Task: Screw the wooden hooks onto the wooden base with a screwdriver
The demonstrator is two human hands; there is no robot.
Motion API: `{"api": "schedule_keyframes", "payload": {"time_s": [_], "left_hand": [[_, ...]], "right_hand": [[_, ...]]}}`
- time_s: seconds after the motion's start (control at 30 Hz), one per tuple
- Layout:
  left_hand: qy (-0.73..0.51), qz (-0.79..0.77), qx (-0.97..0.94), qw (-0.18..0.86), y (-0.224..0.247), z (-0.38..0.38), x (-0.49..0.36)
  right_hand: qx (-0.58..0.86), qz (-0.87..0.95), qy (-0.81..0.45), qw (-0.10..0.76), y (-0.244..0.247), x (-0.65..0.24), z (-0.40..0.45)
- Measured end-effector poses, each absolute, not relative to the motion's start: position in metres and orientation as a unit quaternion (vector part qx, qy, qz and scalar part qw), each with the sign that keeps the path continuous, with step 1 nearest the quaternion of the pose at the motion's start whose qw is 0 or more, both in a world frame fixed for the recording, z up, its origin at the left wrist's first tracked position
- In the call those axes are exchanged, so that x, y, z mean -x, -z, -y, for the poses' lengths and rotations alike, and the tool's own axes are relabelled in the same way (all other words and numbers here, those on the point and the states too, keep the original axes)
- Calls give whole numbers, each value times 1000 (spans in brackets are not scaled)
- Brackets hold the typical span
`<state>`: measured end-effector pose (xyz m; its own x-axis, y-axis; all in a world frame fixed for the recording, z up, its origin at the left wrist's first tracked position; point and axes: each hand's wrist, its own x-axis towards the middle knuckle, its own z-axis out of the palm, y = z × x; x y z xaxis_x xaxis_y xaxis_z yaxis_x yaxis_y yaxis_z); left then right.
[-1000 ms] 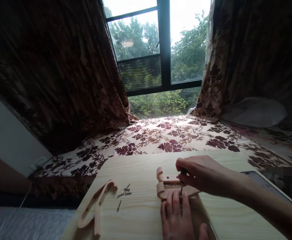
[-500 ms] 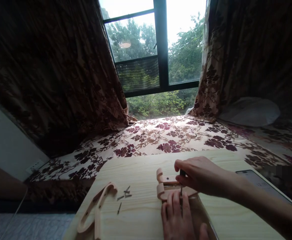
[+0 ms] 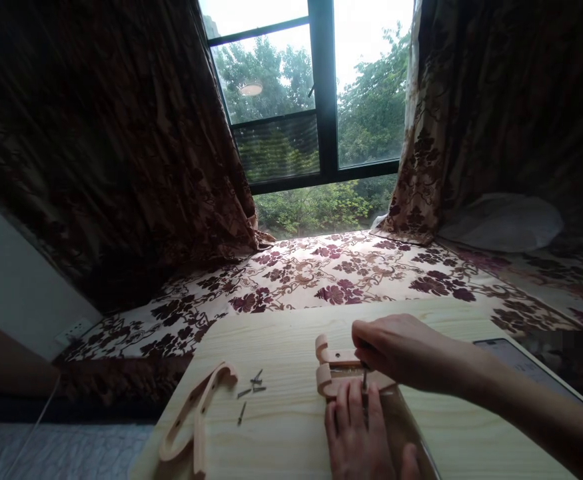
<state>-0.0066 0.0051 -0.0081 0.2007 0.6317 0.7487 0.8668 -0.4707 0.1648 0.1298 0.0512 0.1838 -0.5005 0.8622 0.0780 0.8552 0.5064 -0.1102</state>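
Observation:
My right hand is closed around a screwdriver, with its fist hiding the handle. The thin metal shaft points down at the nearer of two pale wooden hook-ended pieces. Flat across that piece and a brown, shiny-edged slab lies my left hand, fingers stretched out beside the shaft. The farther hook-ended piece has a dark hole near its curled end. Whether a screw sits under the tip is hidden by my fingers.
Several loose screws lie left of my hands on the pale wooden table. Two curved wooden pieces rest further left. A phone lies under my right forearm's far side. Floral cloth covers the window ledge beyond.
My right fist has turned slightly, and the dark handle that showed between the fingers is now hidden. My left hand stays pressed in the same place. The view has shifted slightly.

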Motion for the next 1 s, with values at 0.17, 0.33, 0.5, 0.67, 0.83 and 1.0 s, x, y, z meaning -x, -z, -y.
{"api": "schedule_keyframes", "payload": {"time_s": [0.17, 0.33, 0.5, 0.67, 0.83, 1.0], "left_hand": [[385, 494, 766, 146, 9, -3, 9], [394, 500, 760, 131, 4, -1, 7], [395, 497, 761, 134, -1, 1, 5], [397, 492, 763, 132, -3, 3, 4], [431, 485, 748, 139, -5, 4, 5], [426, 484, 754, 126, -4, 3, 5]], "right_hand": [[481, 874, -29, 63, -189, -132, -47], [478, 876, -23, 53, -184, -132, -46], [500, 865, -7, 48, -180, -129, -49], [488, 871, -11, 45, -190, -131, -49], [468, 883, -21, 38, -197, -131, -49], [480, 876, -21, 33, -190, -131, -49]]}}
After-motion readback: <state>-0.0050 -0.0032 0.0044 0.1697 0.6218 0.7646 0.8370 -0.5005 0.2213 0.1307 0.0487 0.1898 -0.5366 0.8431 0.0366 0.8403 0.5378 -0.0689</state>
